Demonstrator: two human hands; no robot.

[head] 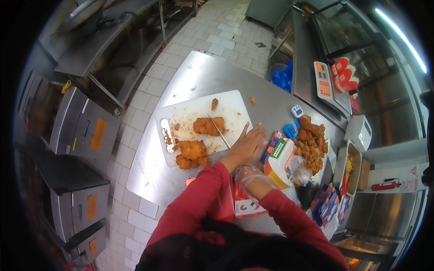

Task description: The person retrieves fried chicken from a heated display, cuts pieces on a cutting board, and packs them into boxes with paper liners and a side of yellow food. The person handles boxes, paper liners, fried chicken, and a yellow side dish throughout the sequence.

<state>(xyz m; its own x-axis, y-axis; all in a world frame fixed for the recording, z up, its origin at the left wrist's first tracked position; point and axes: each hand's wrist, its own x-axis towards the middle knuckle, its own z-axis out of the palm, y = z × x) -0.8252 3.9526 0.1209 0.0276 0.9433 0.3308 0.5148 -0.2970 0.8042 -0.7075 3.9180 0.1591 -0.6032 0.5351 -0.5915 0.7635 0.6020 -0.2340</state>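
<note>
My left hand (247,145) is bare, its fingers spread, over the right edge of the white cutting board (234,98). It seems to hold nothing. Below it, my right hand (249,173) wears a clear plastic glove beside an orange and white food carton (281,161); my left forearm and the glove partly hide its fingers. A knife (218,131) lies across a piece of fried chicken (205,126) on the board, its handle end hidden near my left hand. More fried chicken (191,152) sits at the board's lower left, among crumbs.
At the right is a heap of fried chicken (310,145) beside a white timer (297,111) and a blue plastic object (290,131). Folded cartons (329,206) and a metal tray (352,166) stand farther right. Red packaging (220,203) lies near my body. A weighing scale (323,81) stands on the back counter.
</note>
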